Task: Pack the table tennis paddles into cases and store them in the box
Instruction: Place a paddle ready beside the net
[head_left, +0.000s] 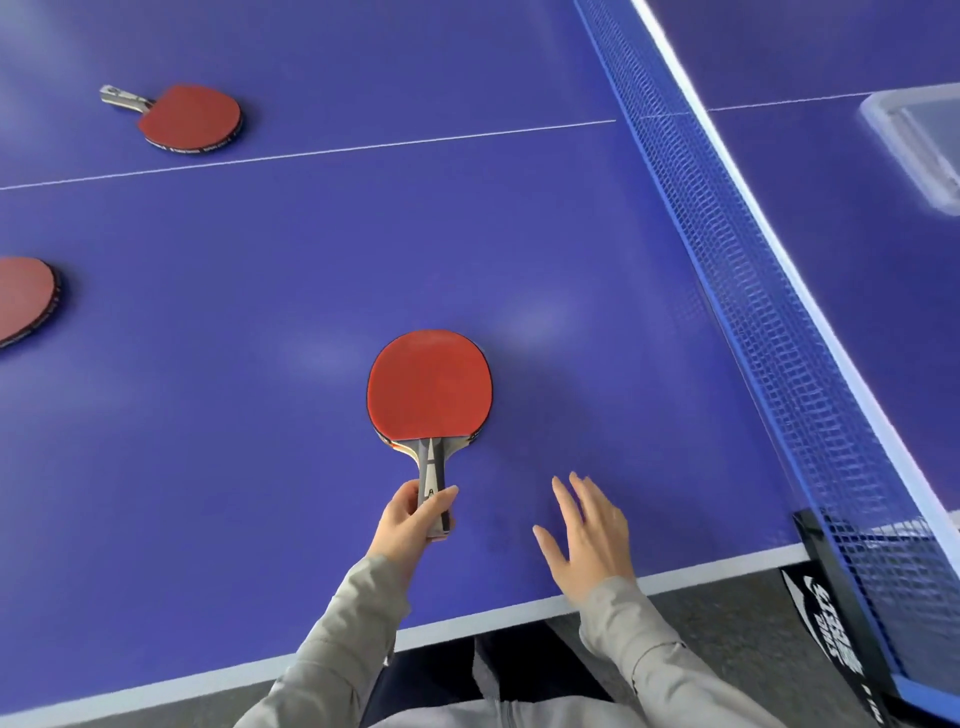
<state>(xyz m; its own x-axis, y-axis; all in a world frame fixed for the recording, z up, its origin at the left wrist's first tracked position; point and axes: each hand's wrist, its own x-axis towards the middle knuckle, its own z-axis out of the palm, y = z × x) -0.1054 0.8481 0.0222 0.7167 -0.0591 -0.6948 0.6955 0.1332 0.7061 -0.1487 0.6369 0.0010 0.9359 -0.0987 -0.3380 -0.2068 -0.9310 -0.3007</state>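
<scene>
My left hand holds the red paddle by its handle on the blue table, and my right hand is open, holding nothing

Left hand grips the paddle; right hand is splayed.

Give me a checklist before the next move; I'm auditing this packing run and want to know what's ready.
1. Left hand grips the handle of the near paddle: ok.
2. Right hand free, fingers straight: ok.
3. Case within view for this paddle: not ok, none visible.
4. Box beyond the net open to receive: cannot tell.
5. Far paddle and left-edge paddle cased: not ok, both lie bare on the table.
</scene>
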